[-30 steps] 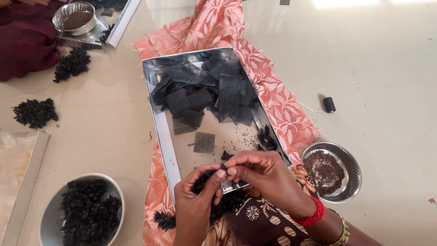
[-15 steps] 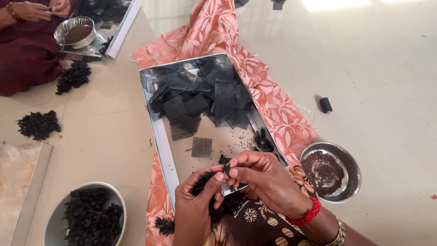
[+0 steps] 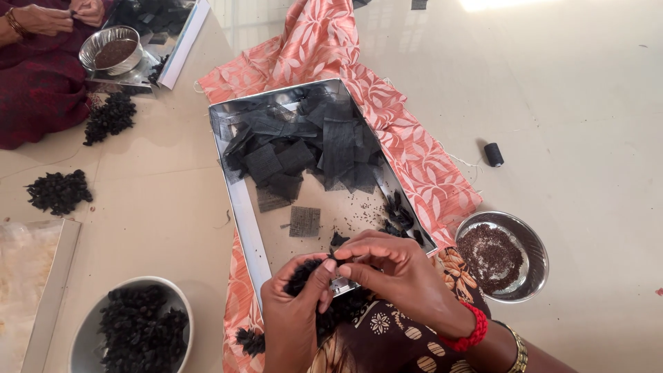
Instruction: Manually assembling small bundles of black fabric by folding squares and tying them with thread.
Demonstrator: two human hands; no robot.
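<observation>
Hands, two, working together at the near end of the shiny rectangular metal tray [image 3: 238,200]. Left hand [image 3: 293,318]: thumb and forefinger pinched on a small black tuft of netting [image 3: 304,273], held over the tray's near edge. Right hand [image 3: 394,273]: fingertips pressed together on the same tuft from the other side, touching the left hand's fingertips; red bead bangle [image 3: 466,335] and gold bangle [image 3: 518,352] at the wrist.

Loose square of dark mesh [image 3: 304,221], lying flat on the tray bottom just beyond the hands. Heap of cut dark mesh squares [image 3: 304,141], filling the tray's far half. Small black tufts [image 3: 399,211], gathered against the tray's right wall.

Orange leaf-patterned cloth [image 3: 414,152], spread under the tray on the pale floor [image 3: 587,103]. Round steel bowl of dark brown seeds [image 3: 503,255], right of the tray's near corner. Black thread spool [image 3: 493,154], on the floor right of the tray. Grey round bowl of black tufts [image 3: 135,328], left of the tray's near end. Two loose piles of black tufts [image 3: 59,191], on the floor left of the tray. Second person in maroon cloth [image 3: 34,83], far left, with another steel bowl [image 3: 110,50].
</observation>
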